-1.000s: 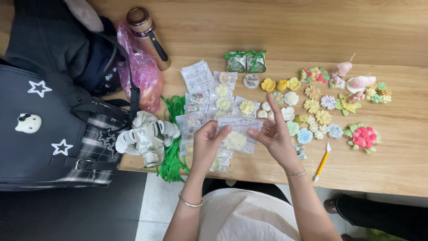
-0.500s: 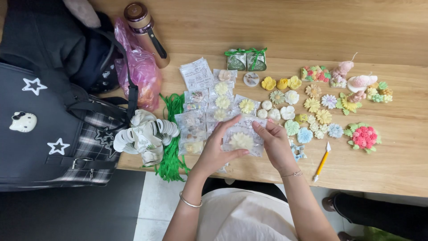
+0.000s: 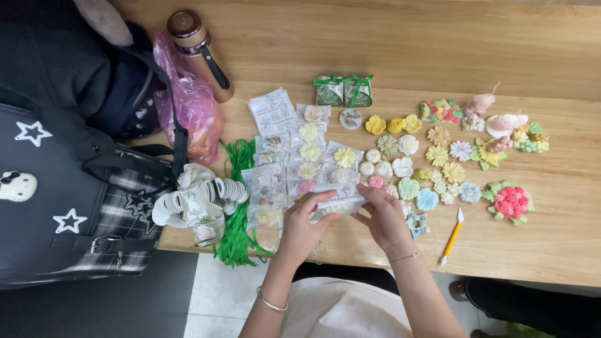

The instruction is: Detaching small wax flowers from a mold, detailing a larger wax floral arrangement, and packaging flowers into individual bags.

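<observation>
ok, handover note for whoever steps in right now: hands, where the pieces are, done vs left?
Left hand and right hand: both grip one small clear packet with a pale flower piece inside, over the table's near edge.
Done: packed flowers in clear bags lie in rows just beyond the hands.
Left: loose flower pieces unbagged to the right.
Nearby: yellow craft knife, green ribbon strands, ribbon roll.

Bare forearms, a bangle and chain bracelet, pale skirt
</observation>
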